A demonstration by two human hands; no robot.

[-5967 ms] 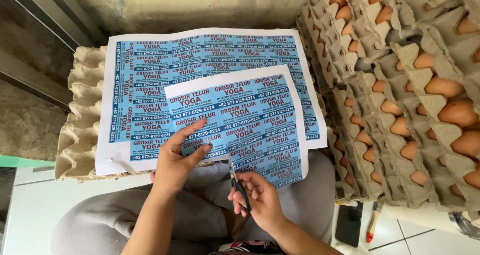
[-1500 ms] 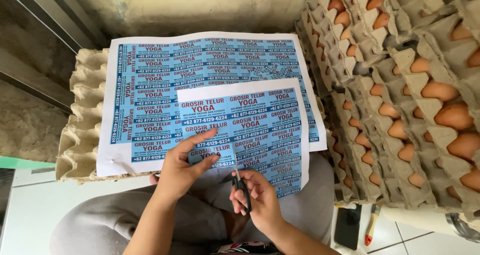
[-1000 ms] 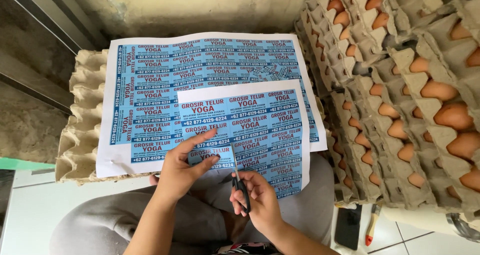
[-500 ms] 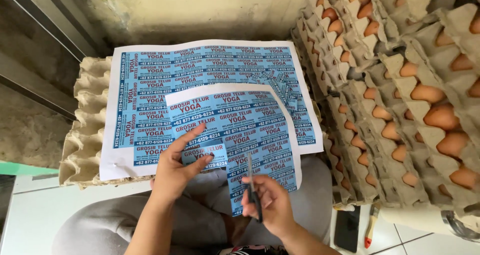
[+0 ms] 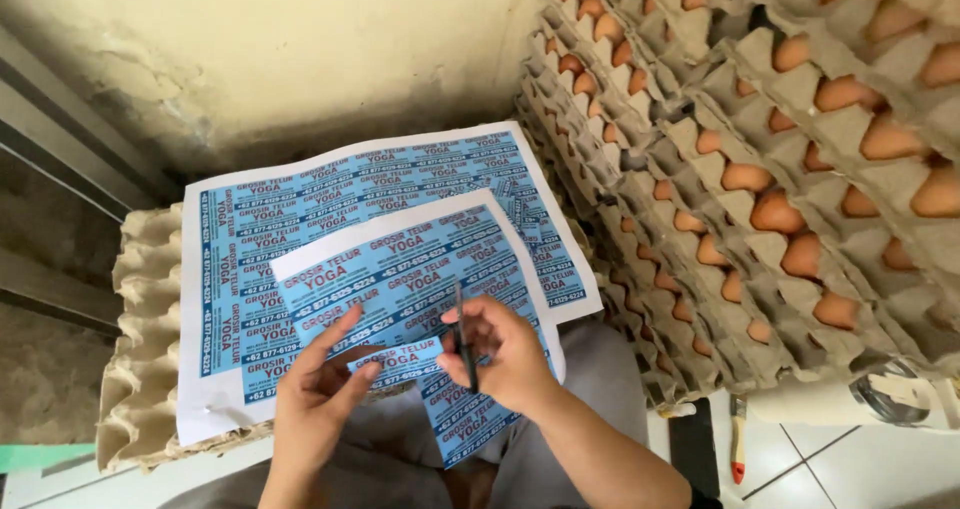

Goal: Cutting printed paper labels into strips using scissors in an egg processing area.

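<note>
The left hand pinches a partly cut blue label strip between thumb and fingers, holding it taut. The right hand, fingers curled shut around dark scissors, sets the blades upright against the upper label sheet. A second printed sheet lies beneath on stacked empty egg trays, serving as a work surface. Filled egg trays stand alongside.
</note>
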